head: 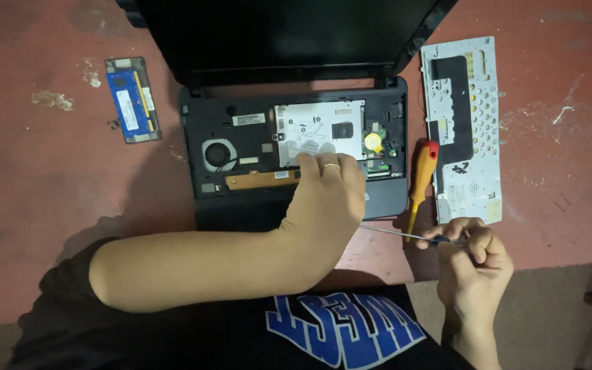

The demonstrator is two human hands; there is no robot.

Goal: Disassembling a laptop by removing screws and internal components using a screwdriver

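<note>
— Where is the left hand (327, 195)?
— Flat, fingers spread, on the opened black laptop's silver metal drive cover (318, 130).
— The right hand (471, 257)?
— Near right, closed around a thin blue-handled screwdriver (412, 236).

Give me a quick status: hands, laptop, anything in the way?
Left hand resting on opened laptop. Right hand grips thin screwdriver. Orange screwdriver lies beside.
</note>
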